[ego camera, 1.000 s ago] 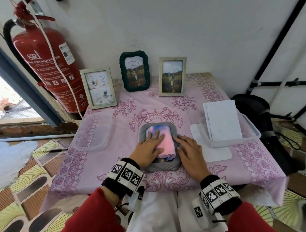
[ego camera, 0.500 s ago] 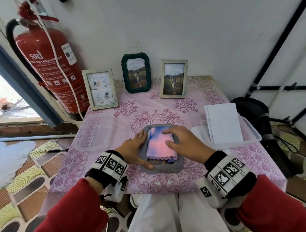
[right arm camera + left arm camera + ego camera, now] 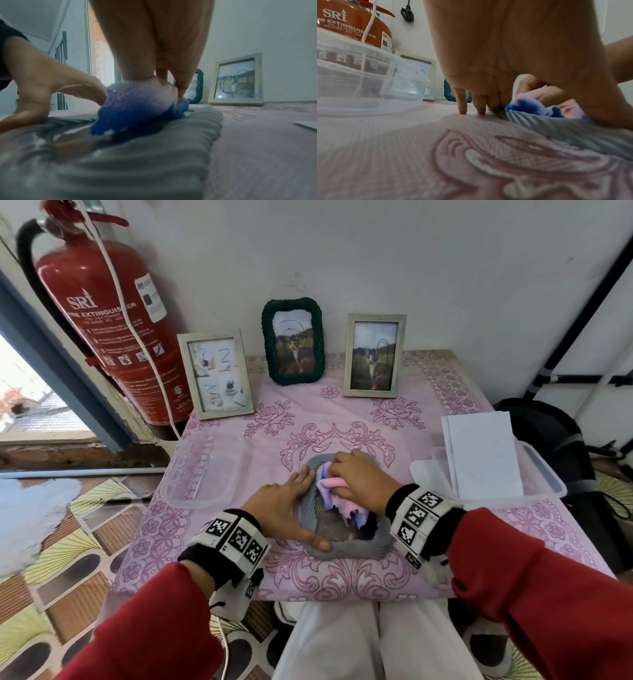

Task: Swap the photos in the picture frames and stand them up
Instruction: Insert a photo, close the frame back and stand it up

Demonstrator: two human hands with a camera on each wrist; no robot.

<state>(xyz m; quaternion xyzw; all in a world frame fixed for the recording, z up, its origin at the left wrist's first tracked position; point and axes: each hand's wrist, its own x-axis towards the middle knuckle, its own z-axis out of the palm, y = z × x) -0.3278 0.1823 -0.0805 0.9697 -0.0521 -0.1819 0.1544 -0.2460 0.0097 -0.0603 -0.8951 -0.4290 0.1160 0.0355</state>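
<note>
On the table (image 3: 219, 542) I see the grey frame (image 3: 356, 549) lying flat near the front edge, my left hand (image 3: 284, 508) braced open against its left rim, and my right hand (image 3: 359, 477) with its grip bunched around the pink-and-blue cloth (image 3: 334, 486) on the frame's glass.

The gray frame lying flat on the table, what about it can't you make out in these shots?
- Gray frame, head view: the picture is mostly covered by the pink-and-blue cloth and right hand.
- Right wrist view: near rim blurred; glass shows only glare.
- Left wrist view: left hand blocks most of it.
</note>
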